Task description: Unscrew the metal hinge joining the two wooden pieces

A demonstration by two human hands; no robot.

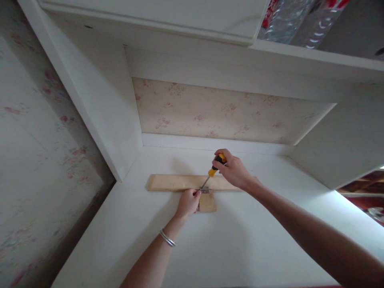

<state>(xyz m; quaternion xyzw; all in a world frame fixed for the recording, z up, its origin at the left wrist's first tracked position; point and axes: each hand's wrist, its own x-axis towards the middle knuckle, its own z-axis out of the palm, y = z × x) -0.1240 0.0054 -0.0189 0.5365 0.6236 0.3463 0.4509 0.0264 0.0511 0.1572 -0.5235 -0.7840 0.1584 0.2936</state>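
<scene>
Dim; tabletop [228, 252] brightest at right; soft shadows, stretched edges.

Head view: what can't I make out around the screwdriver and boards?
- Screwdriver tip: too small to tell whether it sits in a screw on the metal piece.
- Long board, right end: mostly hidden by the right hand and wrist.
- Small board, left side: covered by the left hand, whose exact grip is also hidden.
- Bottles: cut off by the top edge.
</scene>
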